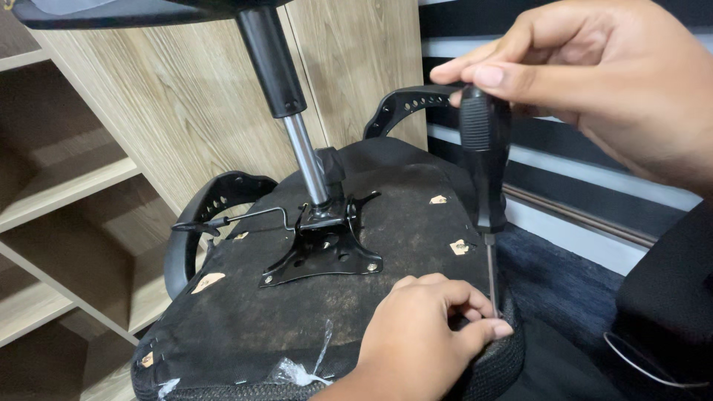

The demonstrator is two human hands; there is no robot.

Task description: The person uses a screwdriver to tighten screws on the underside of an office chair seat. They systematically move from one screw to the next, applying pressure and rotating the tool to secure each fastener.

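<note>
right hand (609, 82) grips screwdriver (484, 160) handle | left hand (427, 327) pinches shaft at seat underside (245, 319) edge | tip hidden behind fingers

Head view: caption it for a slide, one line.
Right hand stands a black-handled screwdriver upright at an overturned chair seat's edge while the left hand steadies its tip.

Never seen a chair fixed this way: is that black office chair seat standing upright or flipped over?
Flipped over. The black office chair seat shows its underside, with the black metal mounting plate and silver gas-lift column pointing upward.
</note>
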